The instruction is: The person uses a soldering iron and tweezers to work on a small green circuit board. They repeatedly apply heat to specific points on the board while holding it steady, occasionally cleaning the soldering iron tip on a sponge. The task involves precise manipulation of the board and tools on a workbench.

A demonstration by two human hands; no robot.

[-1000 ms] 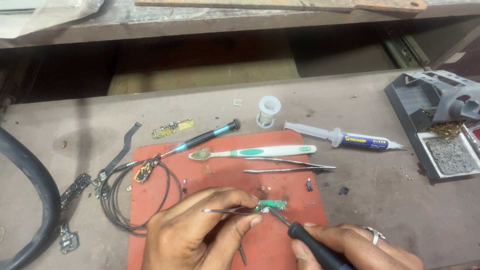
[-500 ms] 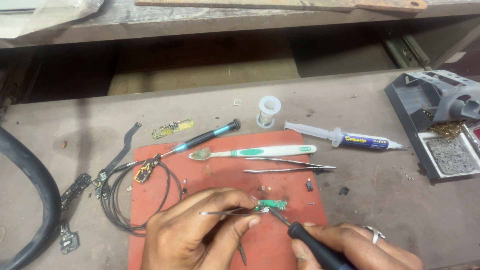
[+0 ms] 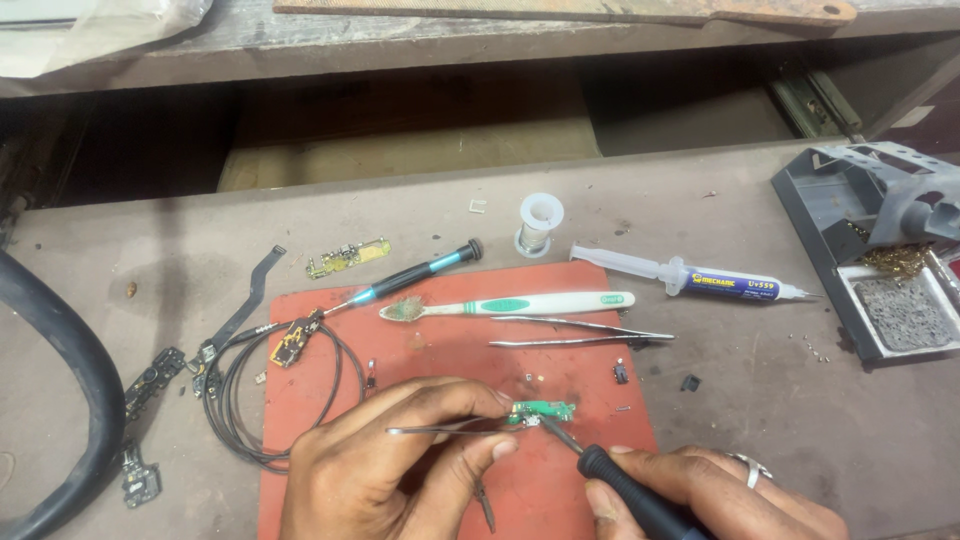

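While left hand (image 3: 400, 470) pinches tweezers (image 3: 450, 430), green board (image 3: 545, 411) lies at its fingertips.

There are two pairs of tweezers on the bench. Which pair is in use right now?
The tweezers pinched in the left hand, tips at the small green circuit board. The spare tweezers lie untouched below the toothbrush.
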